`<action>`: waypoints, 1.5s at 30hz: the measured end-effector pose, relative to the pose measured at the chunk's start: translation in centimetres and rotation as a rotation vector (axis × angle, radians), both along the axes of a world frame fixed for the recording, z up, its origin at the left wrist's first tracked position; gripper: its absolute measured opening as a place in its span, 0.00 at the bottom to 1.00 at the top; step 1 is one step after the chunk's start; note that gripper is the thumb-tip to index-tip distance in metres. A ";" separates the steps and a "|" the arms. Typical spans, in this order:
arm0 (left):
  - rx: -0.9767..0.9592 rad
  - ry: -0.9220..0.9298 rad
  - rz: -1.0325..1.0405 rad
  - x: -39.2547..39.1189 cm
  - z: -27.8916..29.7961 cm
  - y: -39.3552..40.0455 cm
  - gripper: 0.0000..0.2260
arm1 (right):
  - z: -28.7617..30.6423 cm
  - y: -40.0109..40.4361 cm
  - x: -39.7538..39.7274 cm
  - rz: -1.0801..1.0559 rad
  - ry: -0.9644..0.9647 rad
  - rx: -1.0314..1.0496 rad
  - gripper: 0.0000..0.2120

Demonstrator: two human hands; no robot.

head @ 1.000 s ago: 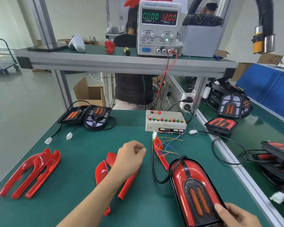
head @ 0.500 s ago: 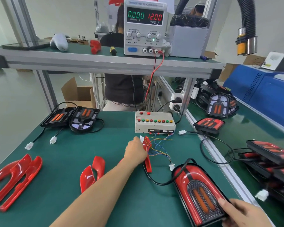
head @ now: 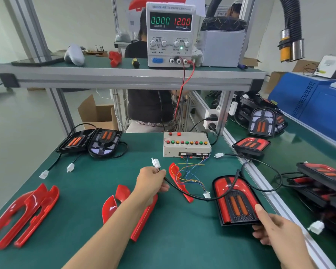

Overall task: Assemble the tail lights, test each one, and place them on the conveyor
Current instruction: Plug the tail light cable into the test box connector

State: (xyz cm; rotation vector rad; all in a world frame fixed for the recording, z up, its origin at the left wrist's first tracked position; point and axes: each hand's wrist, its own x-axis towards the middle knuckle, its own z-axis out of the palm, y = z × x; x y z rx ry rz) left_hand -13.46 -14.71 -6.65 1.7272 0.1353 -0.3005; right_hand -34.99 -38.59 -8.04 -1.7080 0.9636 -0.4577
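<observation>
An assembled red tail light (head: 234,199) with two orange strips lies on the green bench at the right. My right hand (head: 275,230) grips its near corner. Its black cable (head: 184,193) runs left to my left hand (head: 152,180), which pinches the cable just below the white plug (head: 155,163), held up off the mat. The beige test box (head: 185,145) with coloured buttons stands behind; its thin coloured wires end in a loose white connector (head: 207,195) beside the tail light.
Red lens covers lie at the left (head: 25,212), under my left forearm (head: 113,202) and in the middle (head: 179,181). Two unlensed lamp bases (head: 91,141) sit at the back left. The power supply (head: 171,33) stands on the shelf. Finished lights (head: 250,145) lie on the conveyor at the right.
My left hand reached to the cable end near the test box, took hold of it and lifted the white plug. My right hand stayed on the tail light's near corner.
</observation>
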 end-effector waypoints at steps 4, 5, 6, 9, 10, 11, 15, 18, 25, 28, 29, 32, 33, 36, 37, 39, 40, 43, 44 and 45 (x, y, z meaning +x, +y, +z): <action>-0.147 -0.022 -0.067 -4.1 1.3 0.6 0.13 | 0.1 0.1 -0.8 -0.002 0.073 -0.125 0.23; -0.178 -0.028 -0.070 -5.2 1.5 0.7 0.13 | 0.1 0.2 -1.0 -0.038 0.081 -0.189 0.23; -0.207 -0.028 -0.070 -6.3 1.7 0.7 0.13 | -0.1 0.5 -1.2 -0.114 0.062 -0.279 0.24; -0.278 -0.004 -0.069 -8.9 1.8 0.1 0.13 | 0.5 3.3 -1.6 -0.285 -0.269 -0.625 0.22; -0.299 0.008 -0.075 -9.6 1.7 -0.4 0.12 | 0.9 4.6 -1.5 -0.182 -0.381 -0.731 0.17; -0.316 0.019 -0.088 -10.4 1.6 -1.0 0.12 | 1.1 5.8 -1.3 -0.035 -0.460 -0.830 0.14; -0.385 0.058 -0.160 -12.4 1.3 -3.0 0.12 | 1.2 8.8 1.4 0.387 -0.462 -1.093 0.15; -0.488 0.074 -0.283 -12.7 1.5 -2.9 0.09 | 0.9 9.5 2.9 0.423 -0.350 -1.011 0.22; -0.097 -0.040 -0.280 -8.9 1.4 -3.7 0.07 | 2.5 7.1 3.7 0.185 -0.338 -0.922 0.15; 0.296 -0.220 -0.380 -7.3 1.1 -6.1 0.10 | 3.6 6.5 4.1 0.116 -0.311 -0.889 0.20; 0.364 -0.215 -0.418 -6.8 0.9 -6.9 0.11 | 3.8 6.5 4.2 0.114 -0.313 -0.851 0.21; 0.448 -0.147 -0.438 -5.9 0.4 -8.9 0.15 | 4.5 6.9 4.4 0.140 -0.353 -0.760 0.20; 0.429 -0.138 -0.420 -5.7 0.1 -9.5 0.15 | 4.8 7.0 4.5 0.165 -0.374 -0.757 0.18; 0.386 -0.157 -0.357 -5.7 -1.0 -10.3 0.13 | 5.2 7.4 4.5 0.260 -0.367 -0.797 0.09; 0.378 -0.162 -0.344 -5.7 -1.2 -10.4 0.13 | 5.2 7.5 4.6 0.284 -0.357 -0.798 0.07; 0.308 -0.142 -0.320 -5.8 -1.3 -10.3 0.11 | 4.9 7.3 4.7 0.294 -0.351 -0.793 0.09; 0.235 -0.132 -0.303 -5.8 -1.2 -10.1 0.10 | 4.7 7.2 4.9 0.286 -0.339 -0.788 0.11; -0.068 -0.127 -0.267 -5.7 -0.6 -8.6 0.08 | 4.8 7.1 5.1 0.271 -0.255 -0.802 0.15; -0.174 -0.111 -0.271 -5.6 -0.3 -7.8 0.07 | 4.9 7.2 5.2 0.284 -0.204 -0.815 0.16; -0.267 -0.088 -0.280 -5.5 0.0 -6.9 0.06 | 4.9 7.2 5.3 0.312 -0.139 -0.819 0.17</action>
